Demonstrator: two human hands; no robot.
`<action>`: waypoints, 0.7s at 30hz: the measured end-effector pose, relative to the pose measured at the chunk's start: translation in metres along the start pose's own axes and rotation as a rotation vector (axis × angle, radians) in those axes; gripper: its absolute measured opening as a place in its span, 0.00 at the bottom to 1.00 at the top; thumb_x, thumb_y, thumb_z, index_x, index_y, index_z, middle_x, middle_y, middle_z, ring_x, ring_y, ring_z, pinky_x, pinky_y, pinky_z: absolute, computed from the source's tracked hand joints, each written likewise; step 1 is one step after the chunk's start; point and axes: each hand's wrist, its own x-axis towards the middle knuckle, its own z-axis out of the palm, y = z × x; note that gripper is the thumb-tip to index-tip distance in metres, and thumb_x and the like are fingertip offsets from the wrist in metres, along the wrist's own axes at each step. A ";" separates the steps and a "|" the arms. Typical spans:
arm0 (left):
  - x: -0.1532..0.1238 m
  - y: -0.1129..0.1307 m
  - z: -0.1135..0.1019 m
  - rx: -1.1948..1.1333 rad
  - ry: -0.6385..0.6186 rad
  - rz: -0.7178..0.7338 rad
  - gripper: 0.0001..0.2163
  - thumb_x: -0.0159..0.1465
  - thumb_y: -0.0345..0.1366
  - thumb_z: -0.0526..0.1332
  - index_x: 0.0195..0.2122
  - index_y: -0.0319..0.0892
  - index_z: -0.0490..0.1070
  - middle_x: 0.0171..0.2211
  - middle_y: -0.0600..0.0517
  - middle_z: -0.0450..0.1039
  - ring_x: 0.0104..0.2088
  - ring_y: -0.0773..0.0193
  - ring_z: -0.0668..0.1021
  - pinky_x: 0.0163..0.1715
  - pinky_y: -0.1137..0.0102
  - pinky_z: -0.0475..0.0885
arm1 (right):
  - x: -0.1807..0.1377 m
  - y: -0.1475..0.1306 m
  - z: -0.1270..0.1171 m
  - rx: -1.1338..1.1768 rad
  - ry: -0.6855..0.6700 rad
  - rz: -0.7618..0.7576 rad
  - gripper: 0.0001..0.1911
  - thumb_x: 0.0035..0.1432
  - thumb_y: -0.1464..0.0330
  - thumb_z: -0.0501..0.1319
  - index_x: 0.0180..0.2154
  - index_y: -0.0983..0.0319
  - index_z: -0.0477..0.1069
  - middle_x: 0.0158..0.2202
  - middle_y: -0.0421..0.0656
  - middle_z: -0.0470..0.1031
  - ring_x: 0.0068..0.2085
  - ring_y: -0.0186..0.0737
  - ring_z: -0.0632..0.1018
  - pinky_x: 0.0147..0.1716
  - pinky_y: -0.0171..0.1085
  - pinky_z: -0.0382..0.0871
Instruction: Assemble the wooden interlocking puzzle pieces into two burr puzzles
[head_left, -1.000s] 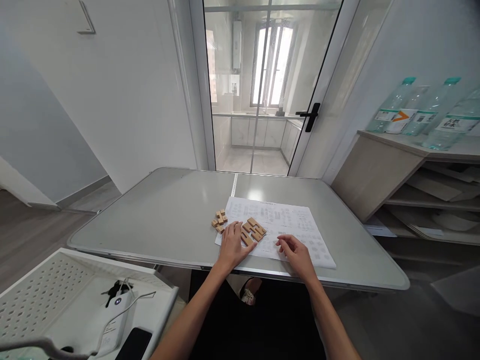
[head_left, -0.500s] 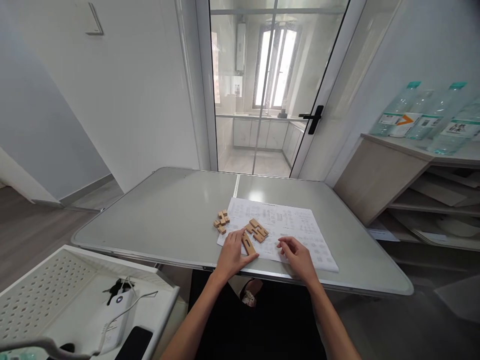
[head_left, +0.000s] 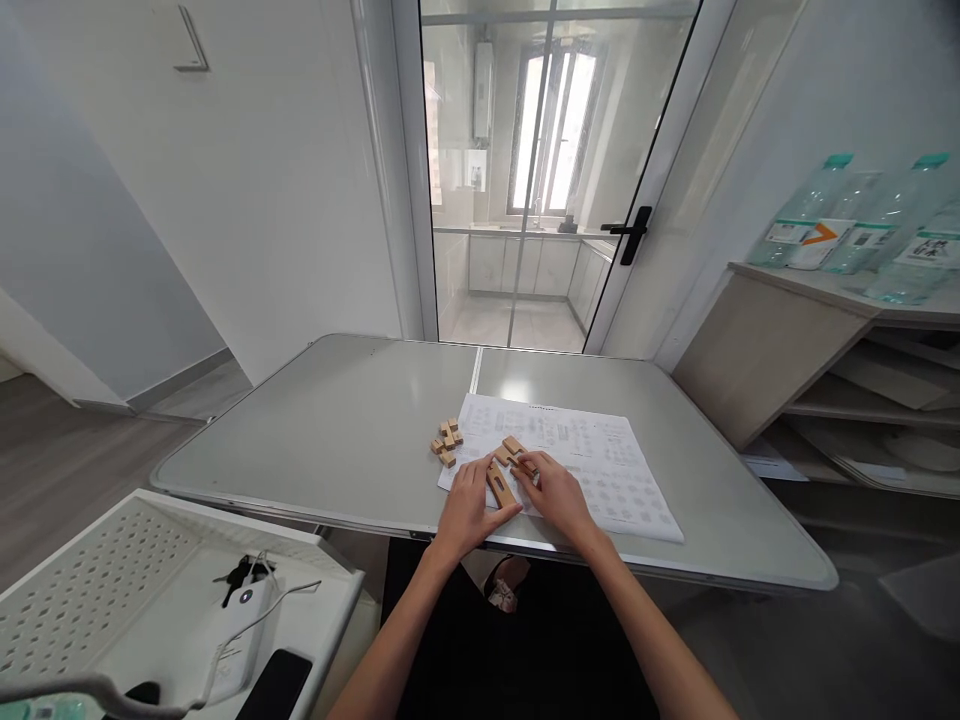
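Several notched wooden puzzle pieces lie on a printed paper sheet [head_left: 600, 470] near the front edge of a grey table [head_left: 337, 430]. My left hand [head_left: 466, 510] grips one long wooden piece [head_left: 497, 485] between thumb and fingers. My right hand [head_left: 556, 492] has its fingertips on a cluster of wooden pieces [head_left: 512, 450] just beyond that piece. A small group of wooden pieces [head_left: 447, 441] sits apart on the bare table, left of the sheet.
A white perforated cart [head_left: 112, 590] at lower left holds a power bank [head_left: 232, 630], cable and phone [head_left: 277, 685]. A wooden shelf [head_left: 757, 340] at right carries water bottles [head_left: 802, 215]. A glass door [head_left: 540, 170] stands behind the table.
My right hand has moved left from the paper onto the cluster of wooden pieces. My left hand has drawn one long piece slightly towards the table's front edge.
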 end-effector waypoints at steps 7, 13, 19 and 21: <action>-0.001 0.000 0.001 -0.020 0.055 -0.010 0.39 0.61 0.48 0.72 0.70 0.47 0.56 0.61 0.42 0.69 0.61 0.44 0.72 0.63 0.48 0.68 | 0.014 -0.001 0.007 -0.052 -0.050 0.084 0.14 0.65 0.66 0.62 0.53 0.56 0.74 0.52 0.47 0.78 0.44 0.46 0.81 0.36 0.36 0.66; -0.001 0.000 0.000 -0.053 0.102 -0.041 0.38 0.64 0.50 0.70 0.70 0.49 0.54 0.64 0.41 0.66 0.65 0.44 0.69 0.65 0.47 0.66 | 0.010 0.005 0.002 0.082 -0.064 0.094 0.05 0.63 0.66 0.63 0.40 0.56 0.78 0.46 0.44 0.80 0.44 0.46 0.79 0.37 0.37 0.66; -0.001 -0.002 0.000 -0.120 0.110 -0.077 0.38 0.64 0.52 0.69 0.70 0.49 0.55 0.66 0.42 0.65 0.68 0.46 0.67 0.67 0.49 0.65 | -0.002 0.008 -0.003 0.337 -0.012 0.155 0.15 0.66 0.56 0.58 0.37 0.58 0.77 0.37 0.45 0.82 0.35 0.46 0.79 0.35 0.39 0.69; -0.001 -0.002 -0.001 -0.161 0.133 -0.085 0.37 0.65 0.51 0.69 0.70 0.49 0.55 0.66 0.42 0.66 0.67 0.47 0.68 0.66 0.50 0.65 | -0.008 0.004 -0.001 0.448 -0.016 0.191 0.22 0.68 0.50 0.54 0.39 0.59 0.77 0.34 0.45 0.82 0.27 0.42 0.77 0.30 0.39 0.69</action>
